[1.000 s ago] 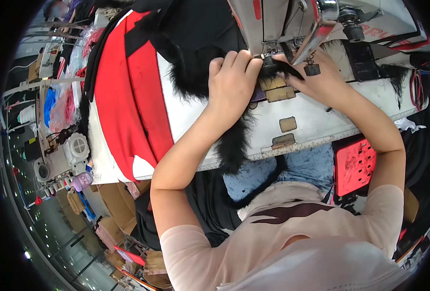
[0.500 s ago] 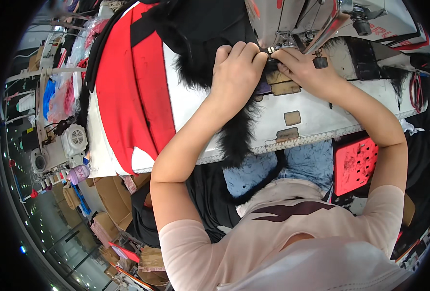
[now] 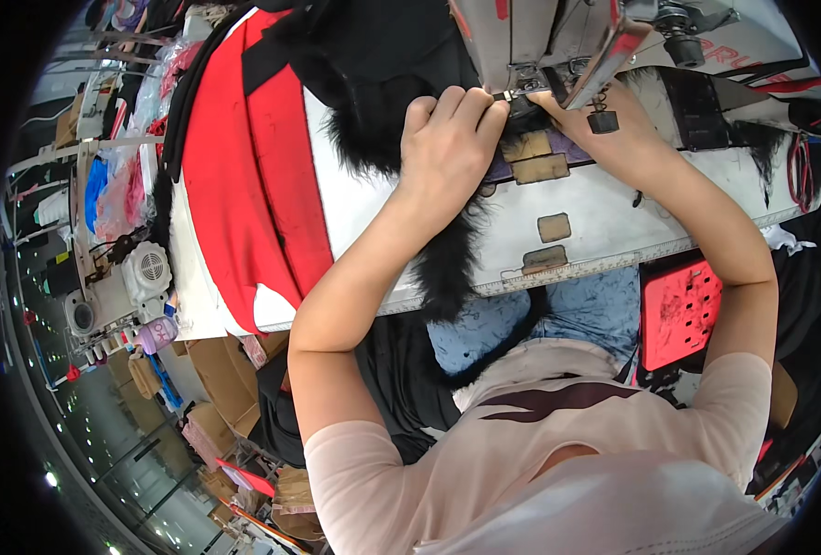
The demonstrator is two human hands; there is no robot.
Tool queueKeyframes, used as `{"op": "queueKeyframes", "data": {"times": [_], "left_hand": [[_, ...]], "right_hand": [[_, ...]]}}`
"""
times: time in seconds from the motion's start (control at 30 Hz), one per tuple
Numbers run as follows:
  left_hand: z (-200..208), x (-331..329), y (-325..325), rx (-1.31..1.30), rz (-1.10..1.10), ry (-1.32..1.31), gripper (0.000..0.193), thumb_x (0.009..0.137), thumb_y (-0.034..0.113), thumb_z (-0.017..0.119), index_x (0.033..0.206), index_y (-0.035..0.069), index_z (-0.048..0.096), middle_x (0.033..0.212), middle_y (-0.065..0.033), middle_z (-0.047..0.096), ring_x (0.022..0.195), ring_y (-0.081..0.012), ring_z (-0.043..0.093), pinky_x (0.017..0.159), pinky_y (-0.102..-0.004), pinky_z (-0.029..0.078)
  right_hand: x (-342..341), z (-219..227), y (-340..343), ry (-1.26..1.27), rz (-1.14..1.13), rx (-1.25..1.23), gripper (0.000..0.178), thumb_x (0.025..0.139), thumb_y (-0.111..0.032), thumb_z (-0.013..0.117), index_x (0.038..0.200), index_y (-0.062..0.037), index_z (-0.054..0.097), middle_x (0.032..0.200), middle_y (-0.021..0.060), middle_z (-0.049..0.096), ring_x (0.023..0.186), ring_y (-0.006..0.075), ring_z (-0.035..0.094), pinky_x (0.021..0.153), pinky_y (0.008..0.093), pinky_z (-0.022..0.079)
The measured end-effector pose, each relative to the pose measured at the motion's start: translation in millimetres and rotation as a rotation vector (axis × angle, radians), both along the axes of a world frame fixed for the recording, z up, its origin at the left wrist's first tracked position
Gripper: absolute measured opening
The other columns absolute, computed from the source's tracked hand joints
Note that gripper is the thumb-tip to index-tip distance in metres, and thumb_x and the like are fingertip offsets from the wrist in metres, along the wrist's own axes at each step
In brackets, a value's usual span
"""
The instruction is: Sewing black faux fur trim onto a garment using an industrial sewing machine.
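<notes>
A sewing machine (image 3: 521,46) stands at the top of the head view, its needle and presser foot low over the table. Just left of the foot, my left hand (image 3: 452,143) is closed, fingers bent down on black fabric (image 3: 410,46) edged with a fur trim (image 3: 447,259). That trim hangs past my wrist over the table's front edge. My right hand (image 3: 609,120) reaches in from the right of the foot, its thumb pointing at the needle area. Machine parts hide most of its fingers, so I cannot see what they hold.
Red fabric (image 3: 271,176) with a black band lies on the white sewing table (image 3: 614,203), left of my arm. A ruler strip (image 3: 614,259) runs along the front edge. Below it hangs a red perforated panel (image 3: 679,314). Cardboard boxes (image 3: 225,379) stand at the lower left.
My right hand has moved slightly further back behind the foot, and its fingers are now more hidden. My left hand has shifted a little left. The view has also shifted slightly.
</notes>
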State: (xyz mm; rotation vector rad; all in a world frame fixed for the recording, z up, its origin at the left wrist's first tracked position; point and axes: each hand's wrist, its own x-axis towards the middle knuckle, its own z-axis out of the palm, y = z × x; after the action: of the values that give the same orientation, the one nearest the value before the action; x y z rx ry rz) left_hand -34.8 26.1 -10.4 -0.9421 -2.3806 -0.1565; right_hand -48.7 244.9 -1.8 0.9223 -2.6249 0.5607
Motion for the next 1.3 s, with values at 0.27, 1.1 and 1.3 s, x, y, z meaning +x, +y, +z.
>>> {"op": "queueKeyframes", "data": {"times": [0.27, 1.1, 1.3], "left_hand": [[6, 2, -1, 0.019, 0.004, -0.080, 0.024, 0.075, 0.012, 0.061, 0.099, 0.011, 0.063, 0.091, 0.0025, 0.057, 0.086, -0.0133, 0.055, 0.077, -0.0302, 0.036], [-5, -6, 7, 0.046, 0.095, 0.060, 0.016, 0.072, 0.011, 0.065, 0.087, 0.013, 0.062, 0.083, 0.0010, 0.053, 0.078, -0.0152, 0.054, 0.073, -0.0309, 0.037], [-1, -4, 4, 0.043, 0.051, 0.019, 0.017, 0.072, 0.011, 0.063, 0.089, 0.011, 0.062, 0.087, 0.0009, 0.057, 0.083, -0.0146, 0.056, 0.075, -0.0299, 0.038]], "right_hand": [[-3, -14, 0, 0.260, 0.140, -0.112, 0.020, 0.079, -0.015, 0.060, 0.098, -0.0089, 0.062, 0.093, 0.0058, 0.060, 0.090, 0.0280, 0.058, 0.077, 0.0406, 0.050], [-18, -20, 1, 0.122, 0.075, 0.084, 0.016, 0.082, -0.013, 0.065, 0.081, 0.0023, 0.060, 0.078, 0.0182, 0.061, 0.075, 0.0368, 0.061, 0.064, 0.0423, 0.049], [-8, -8, 7, -0.042, 0.074, -0.094, 0.021, 0.088, -0.020, 0.064, 0.103, -0.0061, 0.067, 0.087, 0.0158, 0.065, 0.083, 0.0338, 0.061, 0.073, 0.0388, 0.048]]}}
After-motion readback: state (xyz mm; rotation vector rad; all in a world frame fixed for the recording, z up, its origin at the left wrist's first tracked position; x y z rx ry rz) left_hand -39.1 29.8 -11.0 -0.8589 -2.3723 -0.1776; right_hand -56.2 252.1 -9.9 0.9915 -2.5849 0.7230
